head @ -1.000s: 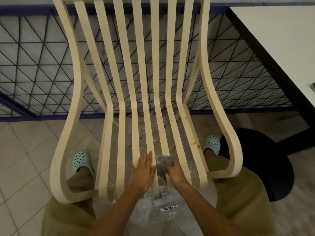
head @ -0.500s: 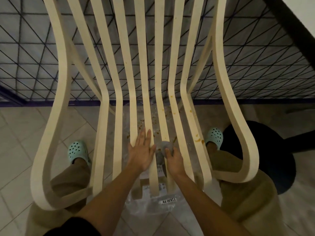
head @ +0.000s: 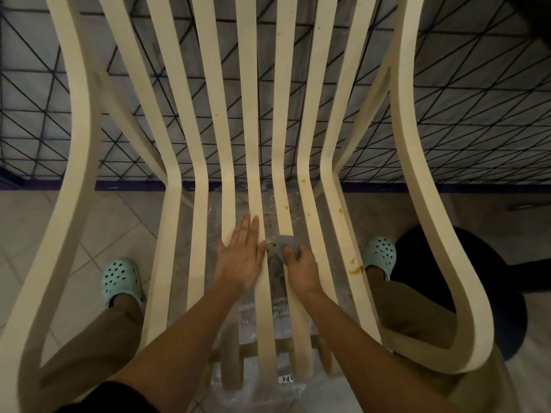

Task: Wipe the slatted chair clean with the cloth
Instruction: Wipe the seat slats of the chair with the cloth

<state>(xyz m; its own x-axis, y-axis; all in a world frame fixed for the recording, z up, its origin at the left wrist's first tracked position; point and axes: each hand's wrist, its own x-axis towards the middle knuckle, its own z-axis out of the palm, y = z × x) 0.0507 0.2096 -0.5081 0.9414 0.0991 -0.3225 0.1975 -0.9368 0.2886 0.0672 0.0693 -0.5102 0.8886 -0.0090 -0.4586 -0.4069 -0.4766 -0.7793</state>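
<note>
Midway along the seat of the slatted chair [head: 247,114], on the slat just right of centre, the right hand [head: 302,268] curls its fingers round a small bunched grey cloth [head: 284,244] and holds the wad against the wood. Just to its left, the left hand [head: 241,257] lies palm down across two neighbouring slats, fingers straight and close together, gripping nothing. Each slat is a narrow, smooth, matte strip of pale cream bent wood that runs from the seat's front edge, kinks at the fold and rises up the back, while the two outer strips swing wide into rounded loops at the sides. Orange-brown stains [head: 356,269] mark the right-hand slats, the largest blot near the seat's front right corner, with finer specks beyond the cloth. Beneath the seat a crinkled clear plastic sheet [head: 250,317] lies on the floor, carrying a white label [head: 287,379] that reads "PX" upside down, the rest hidden by a slat. Beige floor tiles [head: 98,234] show on the left, perforated mint-green clogs [head: 120,278] flank the seat, a black wire mesh [head: 462,114] of triangles stands behind the back, and a round black base [head: 477,278] sits off the right side
</note>
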